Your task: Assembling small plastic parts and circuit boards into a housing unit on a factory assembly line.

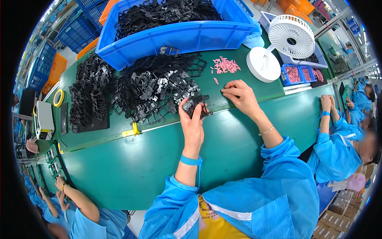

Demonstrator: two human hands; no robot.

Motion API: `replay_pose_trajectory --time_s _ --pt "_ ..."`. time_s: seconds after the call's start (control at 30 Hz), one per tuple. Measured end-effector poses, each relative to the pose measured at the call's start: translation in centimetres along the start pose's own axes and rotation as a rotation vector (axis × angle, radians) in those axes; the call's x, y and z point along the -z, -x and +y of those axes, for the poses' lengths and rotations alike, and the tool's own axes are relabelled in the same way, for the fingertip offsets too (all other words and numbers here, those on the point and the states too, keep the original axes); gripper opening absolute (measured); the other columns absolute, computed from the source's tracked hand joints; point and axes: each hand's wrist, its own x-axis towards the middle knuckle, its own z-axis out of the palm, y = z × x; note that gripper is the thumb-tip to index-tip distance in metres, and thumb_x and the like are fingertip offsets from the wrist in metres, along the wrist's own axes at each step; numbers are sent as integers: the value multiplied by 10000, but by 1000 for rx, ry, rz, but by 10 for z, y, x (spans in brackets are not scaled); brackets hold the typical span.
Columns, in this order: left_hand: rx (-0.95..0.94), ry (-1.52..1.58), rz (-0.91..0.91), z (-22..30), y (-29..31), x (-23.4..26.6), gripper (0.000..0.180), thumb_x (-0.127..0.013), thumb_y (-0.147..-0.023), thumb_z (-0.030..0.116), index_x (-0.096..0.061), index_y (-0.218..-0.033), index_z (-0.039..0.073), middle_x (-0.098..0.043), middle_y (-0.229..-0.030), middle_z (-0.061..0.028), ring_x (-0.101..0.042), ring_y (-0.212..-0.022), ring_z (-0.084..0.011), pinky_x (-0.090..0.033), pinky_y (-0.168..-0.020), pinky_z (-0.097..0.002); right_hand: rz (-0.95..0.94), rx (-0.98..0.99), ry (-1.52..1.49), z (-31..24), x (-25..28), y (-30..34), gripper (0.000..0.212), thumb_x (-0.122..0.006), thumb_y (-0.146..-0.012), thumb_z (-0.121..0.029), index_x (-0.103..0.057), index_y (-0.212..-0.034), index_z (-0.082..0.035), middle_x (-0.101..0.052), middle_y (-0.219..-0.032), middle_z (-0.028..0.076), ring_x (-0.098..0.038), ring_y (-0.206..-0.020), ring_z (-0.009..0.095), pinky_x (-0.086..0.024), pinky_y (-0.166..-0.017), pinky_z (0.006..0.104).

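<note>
My left hand is closed around a black plastic frame part, thumb across its near side. Just right of it my right hand hovers over the green mat, thumb and forefinger brought together; whatever is between the tips is too small to make out. Beyond the right hand lies a loose heap of small pink pieces, with a single pink piece nearer to the fingertips. To the left of my left hand spreads a large pile of black plastic frame parts, some showing shiny metal.
A blue bin full of black parts stands at the back. A white fan and small blue trays of pink pieces sit right. More stacked black parts, yellow tape and a white device lie left. Co-workers sit at both sides.
</note>
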Motion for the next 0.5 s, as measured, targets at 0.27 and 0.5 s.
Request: replay_pose_trajectory --time_s 0.27,0.5 --pt "-18 -40 2 -3 0 -1 454 -555 -950 47 -321 -1336 92 -597 -1040 -83 -602 -878 -145 -529 -769 -315 2 -290 -19 -11 -2 -3 80 -734 -743 -71 -686 -805 -52 -633 -799 66 -599 -757 250 -485 -637 358" --pt "-31 -57 1 -4 0 0 449 -551 -951 41 -321 -1335 83 -591 -1059 -95 -600 -884 -140 -528 -776 -308 15 -88 359 -28 -8 2 46 -678 -777 -32 -641 -804 -40 -612 -785 78 -598 -760 263 -481 -652 367"
